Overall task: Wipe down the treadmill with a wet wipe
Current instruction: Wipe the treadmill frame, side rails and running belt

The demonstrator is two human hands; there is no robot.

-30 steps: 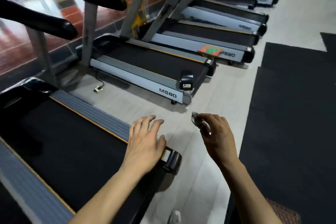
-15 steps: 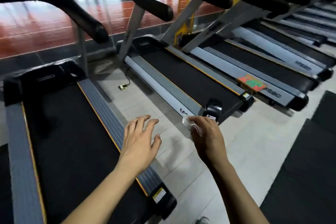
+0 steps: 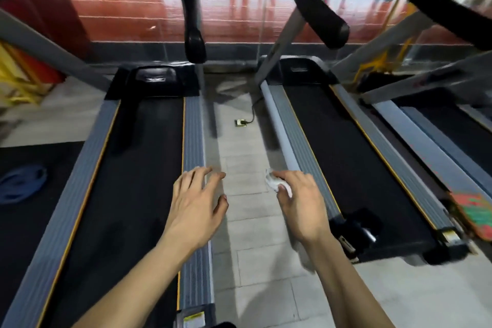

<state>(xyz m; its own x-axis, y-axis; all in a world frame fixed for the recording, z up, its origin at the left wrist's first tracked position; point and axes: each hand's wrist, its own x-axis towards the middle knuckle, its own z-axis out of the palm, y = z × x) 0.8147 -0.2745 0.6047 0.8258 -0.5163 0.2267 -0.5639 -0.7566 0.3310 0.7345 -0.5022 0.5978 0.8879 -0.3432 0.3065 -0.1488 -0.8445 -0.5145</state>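
Treadmill (image 3: 138,181): the nearer machine, on the left of the view, running away from the camera with a black belt and grey ribbed side rails; a second treadmill (image 3: 354,168) lies parallel on the right, with a strip of tiled floor (image 3: 245,221) between them.
Wet wipe (image 3: 274,184): a small crumpled white wad, held above the floor strip just beside the right machine's left rail.
Right hand (image 3: 300,208): fingers curled round the wipe, pinching it at the tips; it hangs over the gap and seems to touch neither machine.
Left hand (image 3: 197,208): fingers spread and relaxed, holding nothing, over the right side rail (image 3: 193,141) of the left treadmill; whether it rests on the rail I cannot tell.
Step in hand: judging by the pose, bringing the wipe to a rail to begin a stroke. Which machine is meant is unclear.
Doing it well: open the wad flatter so more damp surface meets the ribs, press with flat fingers, and draw long strokes along the grooves, not across them.
Risks: a bunched wipe likely skips the grooves.
Other things: a small plug on a cable (image 3: 241,122) lies on the floor further up the gap.
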